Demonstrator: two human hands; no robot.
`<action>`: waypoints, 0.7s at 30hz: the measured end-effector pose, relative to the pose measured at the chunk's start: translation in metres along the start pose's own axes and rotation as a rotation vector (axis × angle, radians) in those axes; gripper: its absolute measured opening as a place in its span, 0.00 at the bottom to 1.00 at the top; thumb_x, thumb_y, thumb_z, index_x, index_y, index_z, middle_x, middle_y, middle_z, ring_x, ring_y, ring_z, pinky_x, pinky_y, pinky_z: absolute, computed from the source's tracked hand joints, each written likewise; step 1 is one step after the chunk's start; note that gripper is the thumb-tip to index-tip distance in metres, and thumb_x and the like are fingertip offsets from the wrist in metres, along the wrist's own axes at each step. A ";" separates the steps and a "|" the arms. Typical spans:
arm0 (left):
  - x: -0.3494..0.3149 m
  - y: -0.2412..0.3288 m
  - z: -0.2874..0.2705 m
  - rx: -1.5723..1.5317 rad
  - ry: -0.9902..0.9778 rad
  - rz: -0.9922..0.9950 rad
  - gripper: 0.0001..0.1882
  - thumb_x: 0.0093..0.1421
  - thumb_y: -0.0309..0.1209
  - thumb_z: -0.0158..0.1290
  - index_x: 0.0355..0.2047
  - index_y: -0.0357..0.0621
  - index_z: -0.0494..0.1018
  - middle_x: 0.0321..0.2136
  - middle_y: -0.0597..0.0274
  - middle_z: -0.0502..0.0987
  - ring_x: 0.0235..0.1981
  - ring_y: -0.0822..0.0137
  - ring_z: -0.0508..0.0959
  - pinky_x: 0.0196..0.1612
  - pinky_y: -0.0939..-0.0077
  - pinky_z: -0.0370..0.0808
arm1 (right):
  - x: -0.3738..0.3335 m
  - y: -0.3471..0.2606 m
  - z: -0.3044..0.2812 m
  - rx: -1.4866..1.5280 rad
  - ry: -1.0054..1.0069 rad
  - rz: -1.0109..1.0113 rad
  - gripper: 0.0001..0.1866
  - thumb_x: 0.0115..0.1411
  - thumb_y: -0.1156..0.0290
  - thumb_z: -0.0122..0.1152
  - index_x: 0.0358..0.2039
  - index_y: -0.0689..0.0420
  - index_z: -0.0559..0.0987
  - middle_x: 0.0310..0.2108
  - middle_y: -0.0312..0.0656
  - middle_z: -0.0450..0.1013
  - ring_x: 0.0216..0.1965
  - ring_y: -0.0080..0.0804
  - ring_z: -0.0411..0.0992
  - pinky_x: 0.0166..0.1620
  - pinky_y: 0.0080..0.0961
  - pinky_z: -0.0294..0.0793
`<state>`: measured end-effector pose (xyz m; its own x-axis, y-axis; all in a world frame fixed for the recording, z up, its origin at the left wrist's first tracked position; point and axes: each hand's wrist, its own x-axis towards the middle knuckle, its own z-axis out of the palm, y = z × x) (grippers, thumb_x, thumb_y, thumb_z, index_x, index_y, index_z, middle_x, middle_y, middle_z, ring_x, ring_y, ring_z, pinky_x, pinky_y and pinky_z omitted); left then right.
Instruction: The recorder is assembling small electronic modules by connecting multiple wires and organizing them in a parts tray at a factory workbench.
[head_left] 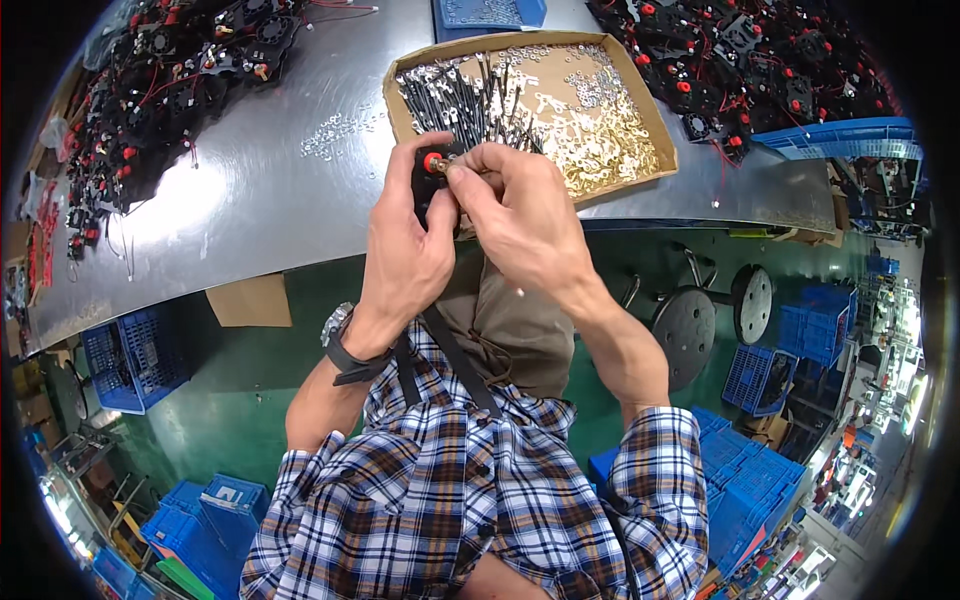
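Note:
Above the near edge of the metal table, my left hand (405, 245) grips a dark part with a round red piece (433, 162) on it. Most of the dark part is hidden by my fingers. My right hand (530, 215) is closed in a pinch at the red piece, thumb and forefinger on a small brass-coloured fitting (443, 166). Just beyond my hands sits a shallow cardboard box (641, 105). It holds long black strips (440, 108), small brass-coloured pieces (592, 148) and small silver pieces (596, 88).
Loose silver pieces (328, 138) lie on the metal table (290, 225). Piles of black assemblies with red parts and wires stand at left (140, 110) and right (740, 55). A blue tray (490, 14) is at the back. Round stools (685, 335) and blue crates (135, 360) are below.

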<state>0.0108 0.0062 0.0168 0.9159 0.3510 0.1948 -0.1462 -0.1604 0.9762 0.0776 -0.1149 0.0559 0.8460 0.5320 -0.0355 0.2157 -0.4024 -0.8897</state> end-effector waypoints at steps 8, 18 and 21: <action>-0.010 -0.007 -0.003 -0.134 0.057 -0.030 0.23 0.65 0.21 0.43 0.61 0.37 0.65 0.43 0.58 0.75 0.42 0.69 0.76 0.47 0.76 0.74 | -0.008 0.005 0.021 0.496 0.068 0.255 0.10 0.65 0.73 0.65 0.40 0.70 0.83 0.30 0.39 0.81 0.29 0.16 0.76 0.33 0.14 0.76; -0.048 -0.021 -0.064 -0.543 0.128 -0.303 0.22 0.73 0.31 0.46 0.64 0.37 0.62 0.41 0.45 0.79 0.36 0.59 0.83 0.41 0.64 0.83 | 0.029 0.018 0.007 -0.412 0.091 -0.444 0.09 0.64 0.74 0.61 0.42 0.62 0.83 0.30 0.55 0.80 0.30 0.48 0.81 0.34 0.37 0.78; -0.057 -0.021 -0.075 -0.475 0.150 -0.349 0.23 0.71 0.32 0.47 0.63 0.36 0.64 0.37 0.48 0.80 0.31 0.61 0.83 0.35 0.68 0.83 | 0.054 0.028 -0.009 -0.471 0.197 -0.370 0.08 0.64 0.74 0.60 0.41 0.62 0.83 0.30 0.59 0.78 0.33 0.58 0.78 0.36 0.43 0.77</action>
<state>-0.0661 0.0592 -0.0078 0.8820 0.4406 -0.1673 -0.0290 0.4049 0.9139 0.1337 -0.1040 0.0327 0.7388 0.5694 0.3605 0.6646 -0.5270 -0.5297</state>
